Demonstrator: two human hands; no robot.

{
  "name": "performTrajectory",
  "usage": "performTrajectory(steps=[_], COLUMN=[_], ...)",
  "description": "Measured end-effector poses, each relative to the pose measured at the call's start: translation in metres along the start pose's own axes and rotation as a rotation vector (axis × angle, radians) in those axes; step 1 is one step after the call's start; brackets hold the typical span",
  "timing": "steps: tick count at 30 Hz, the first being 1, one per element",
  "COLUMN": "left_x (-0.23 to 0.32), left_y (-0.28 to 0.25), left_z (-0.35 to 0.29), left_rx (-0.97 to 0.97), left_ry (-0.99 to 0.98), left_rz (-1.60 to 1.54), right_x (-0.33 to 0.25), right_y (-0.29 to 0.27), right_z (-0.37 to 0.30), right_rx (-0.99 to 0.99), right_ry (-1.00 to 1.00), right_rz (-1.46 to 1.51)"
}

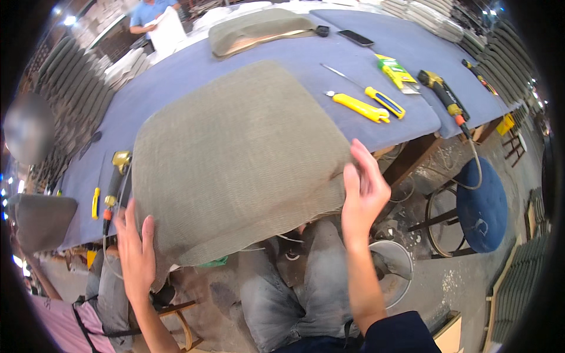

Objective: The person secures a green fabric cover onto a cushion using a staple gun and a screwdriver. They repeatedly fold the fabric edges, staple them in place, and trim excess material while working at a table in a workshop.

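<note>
A chair seat pad (241, 153) in grey-green woven fabric lies across the table's near edge, its frayed front overhanging my legs. Against its left front corner is my left hand (136, 253), fingers stretched and thumb apart. My right hand (365, 194) is at the right front corner, open, its fingertips at the fabric's edge. Neither hand is visibly gripping the pad; its underside is hidden. To the left of the pad lies a pneumatic staple gun (115, 182) on a hose. Beyond its right side are a yellow utility knife (359, 107) and a screwdriver (384, 101).
Another covered pad (259, 30), a phone (355, 38), a green-yellow packet (397, 73) and a second staple gun (444, 94) are on the blue-covered table (194, 73). At right stand a blue stool (482, 203) and a bucket (406, 276). Stacked pads and other people surround the table.
</note>
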State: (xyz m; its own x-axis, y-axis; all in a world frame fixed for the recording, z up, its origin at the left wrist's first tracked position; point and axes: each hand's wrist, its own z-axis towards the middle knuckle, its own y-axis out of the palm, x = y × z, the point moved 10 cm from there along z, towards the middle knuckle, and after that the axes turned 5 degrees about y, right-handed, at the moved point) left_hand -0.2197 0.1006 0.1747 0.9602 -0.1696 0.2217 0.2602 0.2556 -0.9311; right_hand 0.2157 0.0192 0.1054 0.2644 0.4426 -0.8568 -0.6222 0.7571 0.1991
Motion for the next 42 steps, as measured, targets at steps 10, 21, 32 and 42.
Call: performTrajectory(steps=[10,21,32,42], left_x=[0.316,0.354,0.350,0.341], left_y=[0.069,0.122,0.125,0.106], left_z=[0.080,0.031,0.011,0.076], left_rx=[-0.072,-0.134,-0.159,-0.429], left_ry=[0.861,1.034,1.105,1.092], left_rz=[-0.251,0.146,0.273,-0.129], right_x=[0.058,0.088,0.105,0.066], right_y=[0.045,0.004,0.025,0.050], right_z=[-0.088,-0.060,-0.074,-0.037], right_rx=[-0.206,-0.192,-0.183,-0.281], right_ry=[0.781,0.368,0.425,0.221], right_rz=[0.636,0.251,0.320,0.104])
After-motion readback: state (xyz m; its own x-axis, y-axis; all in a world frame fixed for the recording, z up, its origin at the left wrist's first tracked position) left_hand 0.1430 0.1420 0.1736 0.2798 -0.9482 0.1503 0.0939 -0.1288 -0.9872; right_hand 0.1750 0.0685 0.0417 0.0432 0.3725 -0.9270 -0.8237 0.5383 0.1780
